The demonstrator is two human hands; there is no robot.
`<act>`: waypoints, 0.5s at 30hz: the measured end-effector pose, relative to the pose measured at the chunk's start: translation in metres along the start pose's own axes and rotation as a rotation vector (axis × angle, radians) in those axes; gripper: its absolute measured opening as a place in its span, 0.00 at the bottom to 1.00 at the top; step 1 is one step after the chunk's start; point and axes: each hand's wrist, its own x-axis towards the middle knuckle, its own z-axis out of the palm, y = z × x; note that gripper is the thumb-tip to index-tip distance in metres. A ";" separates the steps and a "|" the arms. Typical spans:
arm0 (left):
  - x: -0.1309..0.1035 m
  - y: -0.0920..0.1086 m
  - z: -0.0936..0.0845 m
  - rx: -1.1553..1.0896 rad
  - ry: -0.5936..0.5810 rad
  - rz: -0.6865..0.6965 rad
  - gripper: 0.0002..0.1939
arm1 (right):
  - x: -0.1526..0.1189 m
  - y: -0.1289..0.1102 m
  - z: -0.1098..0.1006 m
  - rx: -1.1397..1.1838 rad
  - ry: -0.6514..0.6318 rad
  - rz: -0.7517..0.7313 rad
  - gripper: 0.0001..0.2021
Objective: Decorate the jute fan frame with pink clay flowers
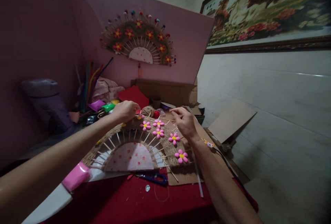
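A half-round fan of twine and thin sticks (pixel 168 148) lies on the table, with a dotted white half circle (pixel 130 156) at its base. Pink clay flowers with yellow centres (pixel 181 156) sit on its right half. My left hand (pixel 126 111) is at the fan's top edge, fingers bent together beside a small flower; what they grip is too small to tell. Above the fan's upper right, my right hand (pixel 184 120) has thumb and forefinger pinched near a stick's end; anything between them cannot be made out.
Blue scissors (pixel 155 178) and a pink clay pack (pixel 77 176) lie on the red cloth (pixel 124 203) in front. Behind stand a twine ball (pixel 148 111) and red paper (pixel 134 96). A clear stick (pixel 198 179) and a cable (pixel 227 163) are at the right.
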 end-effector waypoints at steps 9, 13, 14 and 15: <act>-0.016 -0.003 0.017 -0.086 -0.075 -0.084 0.20 | 0.026 -0.024 0.060 -0.198 -0.448 -0.119 0.19; -0.021 -0.004 0.020 -0.083 -0.052 -0.062 0.21 | 0.032 -0.019 0.086 -0.243 -0.496 -0.157 0.20; -0.022 -0.004 0.021 -0.083 -0.052 -0.063 0.22 | 0.033 -0.018 0.091 -0.252 -0.507 -0.171 0.19; -0.022 -0.003 0.020 -0.084 -0.053 -0.064 0.22 | 0.034 -0.016 0.094 -0.259 -0.518 -0.183 0.19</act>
